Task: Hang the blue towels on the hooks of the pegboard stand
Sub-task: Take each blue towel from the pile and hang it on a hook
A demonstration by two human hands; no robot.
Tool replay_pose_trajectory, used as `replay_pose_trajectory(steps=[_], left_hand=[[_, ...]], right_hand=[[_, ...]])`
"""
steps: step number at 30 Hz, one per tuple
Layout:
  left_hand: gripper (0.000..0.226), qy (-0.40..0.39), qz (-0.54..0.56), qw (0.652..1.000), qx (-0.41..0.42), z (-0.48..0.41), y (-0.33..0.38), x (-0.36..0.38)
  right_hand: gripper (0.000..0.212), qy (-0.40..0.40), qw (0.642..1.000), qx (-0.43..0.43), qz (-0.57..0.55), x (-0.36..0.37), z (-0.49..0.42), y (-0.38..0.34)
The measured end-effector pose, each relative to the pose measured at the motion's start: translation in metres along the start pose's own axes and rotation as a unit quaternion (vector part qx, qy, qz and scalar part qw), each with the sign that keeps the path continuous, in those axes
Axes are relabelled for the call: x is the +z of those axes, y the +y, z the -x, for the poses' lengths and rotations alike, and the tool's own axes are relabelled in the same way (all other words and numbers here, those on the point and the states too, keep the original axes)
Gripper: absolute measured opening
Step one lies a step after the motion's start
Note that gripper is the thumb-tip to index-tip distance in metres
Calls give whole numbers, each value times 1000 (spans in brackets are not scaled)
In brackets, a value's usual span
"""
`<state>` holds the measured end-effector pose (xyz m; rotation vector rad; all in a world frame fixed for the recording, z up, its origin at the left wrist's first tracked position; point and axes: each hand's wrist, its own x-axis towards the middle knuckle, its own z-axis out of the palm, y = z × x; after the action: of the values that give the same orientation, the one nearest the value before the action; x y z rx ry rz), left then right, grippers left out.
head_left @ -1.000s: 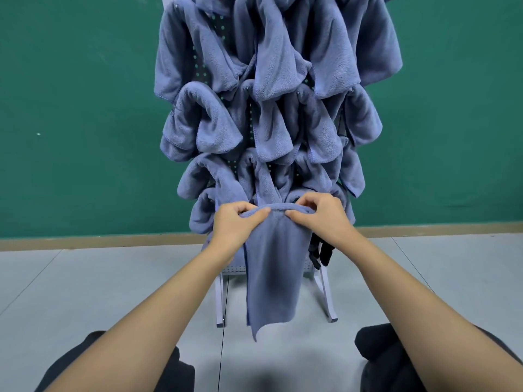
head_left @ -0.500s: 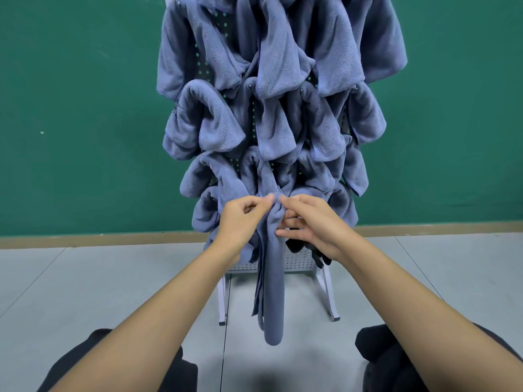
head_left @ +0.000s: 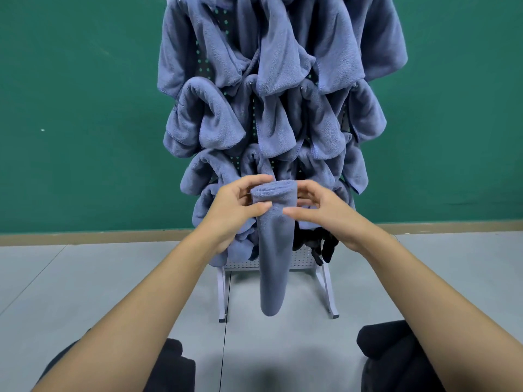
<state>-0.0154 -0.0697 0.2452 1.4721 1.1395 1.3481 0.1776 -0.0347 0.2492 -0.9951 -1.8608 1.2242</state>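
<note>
Folded towel (head_left: 276, 250): a blue towel folded into a long narrow strip, hanging straight down in front of the lower middle of the pegboard stand (head_left: 300, 260), its lower end clear of the floor (head_left: 85, 278).
Left hand (head_left: 240, 206): pinches the strip's top fold, thumb on the front, fingers curled behind the upper edge.
Right hand (head_left: 321, 215): fingers loosely spread and slightly curved just beside the strip's right edge; the thumb tip seems to touch the cloth, though no grip shows.
Hung towels (head_left: 283, 80): many blue towels bunched in rows, covering most of the board.
Black cloth (head_left: 319, 246): hangs low on the stand's right.
Wall (head_left: 70, 108): green, behind the stand.
</note>
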Motion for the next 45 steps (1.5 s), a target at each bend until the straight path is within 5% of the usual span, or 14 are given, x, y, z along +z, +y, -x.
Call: replay_pose_trajectory(steps=[4, 11, 17, 22, 28, 36, 40, 45], left_hand=[[51, -12, 35, 999, -5, -2, -1, 0], [35, 78, -47, 995, -37, -6, -13, -8], [24, 60, -124, 985, -102, 4, -32, -3], [49, 61, -163, 982, -73, 14, -31, 30], [82, 156, -148, 976, 25, 22, -29, 58], [19, 186, -147, 970, 57, 21, -5, 30], [11, 210, -199, 957, 31, 14, 12, -1], [8, 205, -286, 936, 21, 3, 37, -17]], right_hand=[[33, -62, 998, 17, 3, 10, 2, 1], [24, 48, 996, 65, 31, 4, -11, 19], [23, 152, 982, 70, 83, 7, -15, 18], [30, 201, 975, 44, 82, 10, -21, -20], [31, 238, 971, -34, 20, 2, -23, -83], [30, 245, 961, 23, -125, -39, -5, -75], [43, 200, 971, 128, -18, -45, 3, -27], [40, 191, 975, -13, 109, -15, 3, -29]])
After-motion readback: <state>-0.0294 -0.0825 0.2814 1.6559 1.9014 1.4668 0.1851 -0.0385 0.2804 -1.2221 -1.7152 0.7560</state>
